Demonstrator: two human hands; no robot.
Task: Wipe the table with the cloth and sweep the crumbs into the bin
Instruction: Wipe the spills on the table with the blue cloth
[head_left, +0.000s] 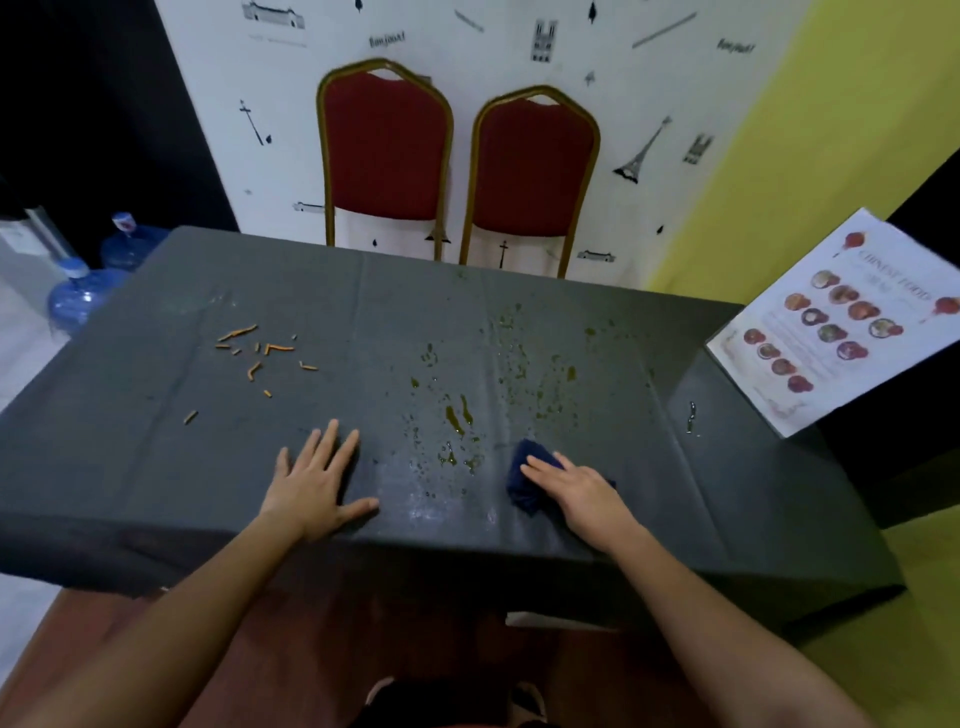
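Observation:
A table under a dark grey tablecloth (171, 467) fills the middle of the view. Several orange crumb sticks (260, 356) lie scattered on its left half. Yellowish liquid drops and streaks (457, 415) are spread over the centre and right. My right hand (587, 499) presses down on a bunched dark blue cloth (524, 480) near the front edge, just right of the wet patch. My left hand (317, 480) lies flat on the tablecloth with fingers spread, holding nothing. No bin is in view.
Two red chairs with gold frames (387, 156) (535, 176) stand behind the table's far edge against a white patterned wall. A laminated food menu (841, 322) lies off the table's right corner. Blue water jugs (83, 296) stand on the floor at the left.

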